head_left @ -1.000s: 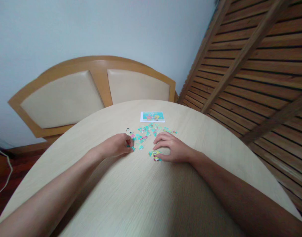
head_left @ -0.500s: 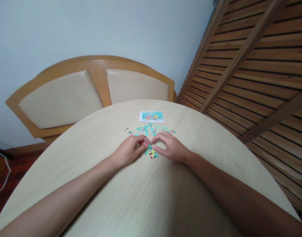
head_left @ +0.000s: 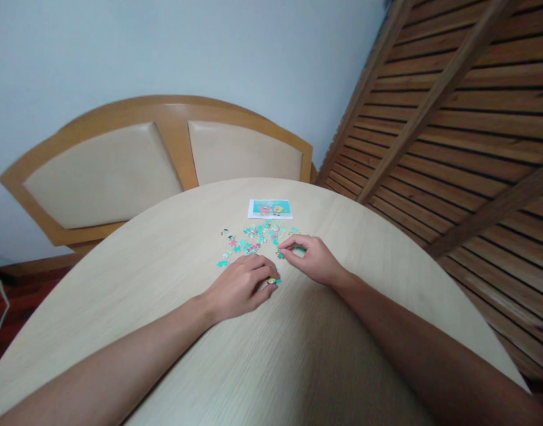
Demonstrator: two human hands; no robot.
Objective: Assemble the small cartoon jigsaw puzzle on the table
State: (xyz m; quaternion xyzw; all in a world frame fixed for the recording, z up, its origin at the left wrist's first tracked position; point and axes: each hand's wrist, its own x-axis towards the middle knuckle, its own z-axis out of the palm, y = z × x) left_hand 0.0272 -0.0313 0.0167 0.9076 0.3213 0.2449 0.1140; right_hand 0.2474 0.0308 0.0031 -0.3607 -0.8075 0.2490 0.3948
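Observation:
My left hand (head_left: 242,285) curls over a small joined section of jigsaw puzzle (head_left: 272,281), its thumb and fingertips around the edges. Yellow and turquoise show between the fingers; most of that section is hidden. A little farther off and to the right, my right hand (head_left: 314,258) has thumb and forefinger pinched on a small jigsaw puzzle piece (head_left: 280,254). Loose puzzle pieces (head_left: 254,232), mostly turquoise with some pink ones, lie scattered just beyond both hands.
A picture card (head_left: 271,209) with cartoon figures on turquoise lies behind the pieces. The round wooden table (head_left: 364,325) carries everything. A padded chair or bench back (head_left: 183,145) stands past its far edge, and a slatted wooden panel (head_left: 453,118) rises at the right.
My hands have moved apart. The left came nearer and now covers the joined section, uncovering loose pieces at the left. The right shifted slightly right, its fingers now closed on a piece.

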